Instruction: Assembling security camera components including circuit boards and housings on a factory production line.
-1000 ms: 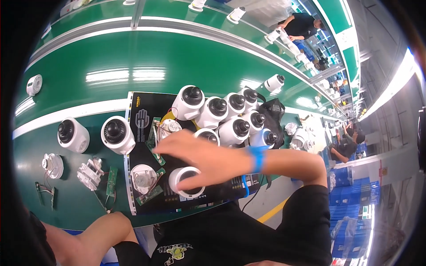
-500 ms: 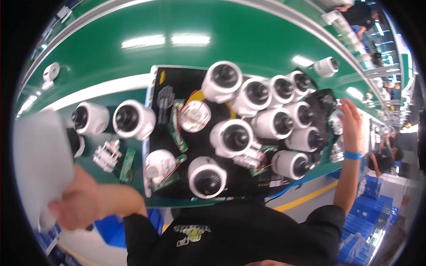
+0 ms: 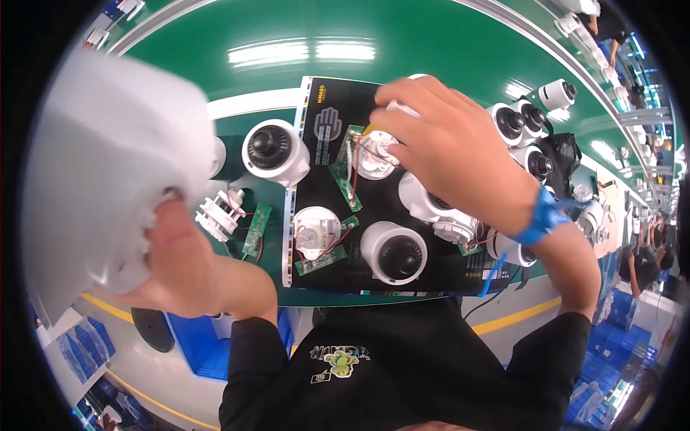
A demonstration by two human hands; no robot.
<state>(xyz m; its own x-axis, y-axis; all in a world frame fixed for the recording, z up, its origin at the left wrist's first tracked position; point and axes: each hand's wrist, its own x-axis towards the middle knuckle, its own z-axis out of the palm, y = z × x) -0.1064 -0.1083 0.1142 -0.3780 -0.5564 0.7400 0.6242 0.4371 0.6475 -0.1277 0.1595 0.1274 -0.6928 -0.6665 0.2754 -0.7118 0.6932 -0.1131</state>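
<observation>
My left hand [image 3: 183, 266] holds up a large white plastic housing [image 3: 126, 136], close to the view, with the thumb hooked at an opening in its edge. My right hand [image 3: 449, 140] reaches over the black mat [image 3: 338, 244], fingers curled round a white dome camera [image 3: 404, 108] that they mostly hide. Just below those fingers lies a round white module [image 3: 374, 164] wired to a green circuit board [image 3: 346, 188]. Another white module [image 3: 316, 228] and a dome camera [image 3: 394, 253] rest nearer me. A further dome camera [image 3: 276, 152] stands left of the mat.
Several dome cameras [image 3: 528, 118] stand at the right, next to a black plastic bag [image 3: 563, 154]. One lies on the green table [image 3: 424, 36] beyond. Left of the mat are a white bracket [image 3: 221, 214] and a circuit board [image 3: 257, 231]. A blue bin [image 3: 198, 352] sits below the table edge.
My right hand has swung in from the far right to a dome camera on the mat. The left hand has raised the white housing closer to the view. The whole view has shifted.
</observation>
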